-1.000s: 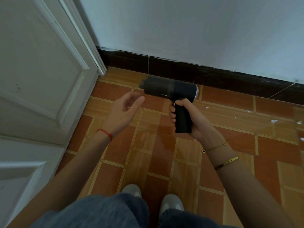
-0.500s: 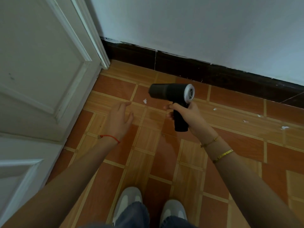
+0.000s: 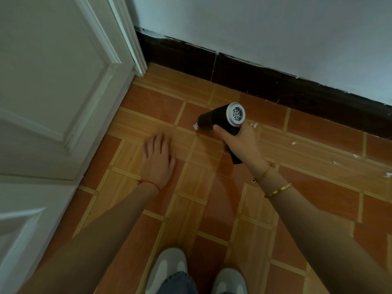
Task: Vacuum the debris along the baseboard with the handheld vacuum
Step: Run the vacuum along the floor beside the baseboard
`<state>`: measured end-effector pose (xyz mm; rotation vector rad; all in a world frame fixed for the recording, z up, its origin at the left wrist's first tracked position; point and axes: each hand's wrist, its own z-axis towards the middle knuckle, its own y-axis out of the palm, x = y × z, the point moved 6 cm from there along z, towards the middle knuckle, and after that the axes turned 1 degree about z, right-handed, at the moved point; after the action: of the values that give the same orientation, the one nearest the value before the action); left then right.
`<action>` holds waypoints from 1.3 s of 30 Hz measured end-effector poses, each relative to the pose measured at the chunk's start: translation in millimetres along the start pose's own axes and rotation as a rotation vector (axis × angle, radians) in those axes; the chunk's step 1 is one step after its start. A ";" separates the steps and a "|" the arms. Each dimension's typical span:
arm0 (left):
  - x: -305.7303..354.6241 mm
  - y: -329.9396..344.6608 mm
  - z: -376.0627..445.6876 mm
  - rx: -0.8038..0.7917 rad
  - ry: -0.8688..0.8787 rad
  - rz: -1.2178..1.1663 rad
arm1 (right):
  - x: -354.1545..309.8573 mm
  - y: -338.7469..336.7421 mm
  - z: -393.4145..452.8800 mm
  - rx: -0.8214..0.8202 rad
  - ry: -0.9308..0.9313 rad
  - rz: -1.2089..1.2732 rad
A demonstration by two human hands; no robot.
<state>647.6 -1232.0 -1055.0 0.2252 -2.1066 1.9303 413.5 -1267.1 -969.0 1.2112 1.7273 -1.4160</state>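
My right hand (image 3: 241, 143) grips the handle of a black handheld vacuum (image 3: 222, 118). Its silver rear grille faces up toward me and its nozzle points down-left at the floor. A white scrap of debris (image 3: 195, 126) lies right at the nozzle tip. More white scraps (image 3: 253, 124) lie behind my right hand, and others (image 3: 293, 143) trail off to the right along the dark baseboard (image 3: 275, 81). My left hand (image 3: 159, 158) lies flat with fingers spread, low over the tiled floor left of the vacuum, holding nothing.
A white panelled door (image 3: 53, 92) and its frame (image 3: 135, 52) fill the left side, meeting the baseboard at the corner. Orange and tan floor tiles (image 3: 307, 187) stretch to the right. My two grey shoes (image 3: 169, 270) are at the bottom edge.
The vacuum has dropped toward the floor and tilted nozzle-down onto the white scrap. My left hand has lowered and flattened near the tiles. The view has moved closer to the floor.
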 end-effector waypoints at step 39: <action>-8.3 9.7 -6.3 0.130 0.014 -0.016 | -9.8 47.2 26.5 -0.206 -0.143 -0.208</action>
<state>653.3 -1225.3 -1066.3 0.2536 -1.9658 2.0558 457.7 -1294.3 -987.3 0.8209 1.8871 -1.3654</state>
